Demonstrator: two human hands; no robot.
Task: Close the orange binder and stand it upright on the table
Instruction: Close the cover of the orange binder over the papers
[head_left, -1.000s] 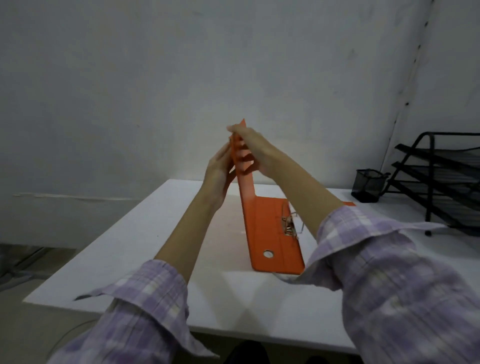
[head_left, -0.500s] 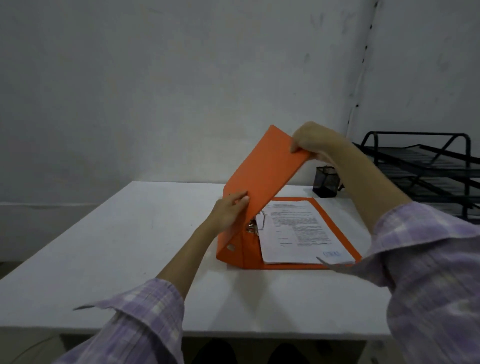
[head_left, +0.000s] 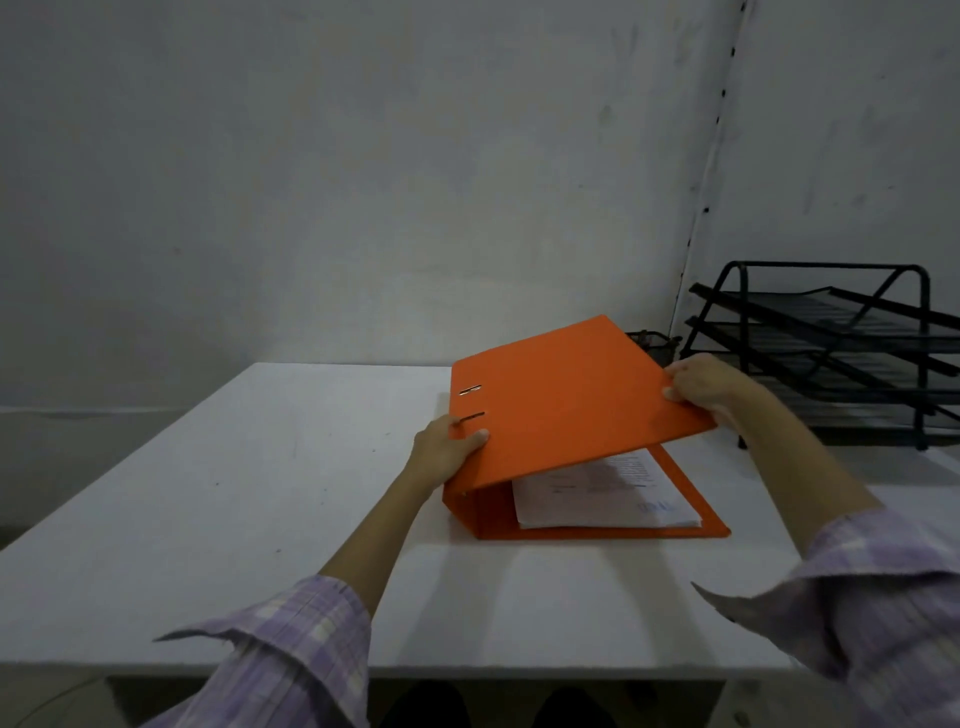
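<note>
The orange binder (head_left: 571, 400) lies on the white table (head_left: 260, 493), its back cover flat and its front cover angled low over a stack of printed sheets (head_left: 608, 493). My right hand (head_left: 701, 387) pinches the free right edge of the front cover. My left hand (head_left: 447, 447) holds the cover near the spine, thumb on top beside two metal slots. The ring mechanism is hidden under the cover.
A black wire three-tier paper tray (head_left: 841, 353) stands at the table's right rear. A black mesh pen cup (head_left: 654, 345) peeks out behind the binder. A grey wall runs along the table's far edge. My plaid sleeves fill the lower corners.
The front cover has swung down from steeply raised to a shallow angle over the papers. My right hand came down with its edge; my left hand stayed by the spine.
</note>
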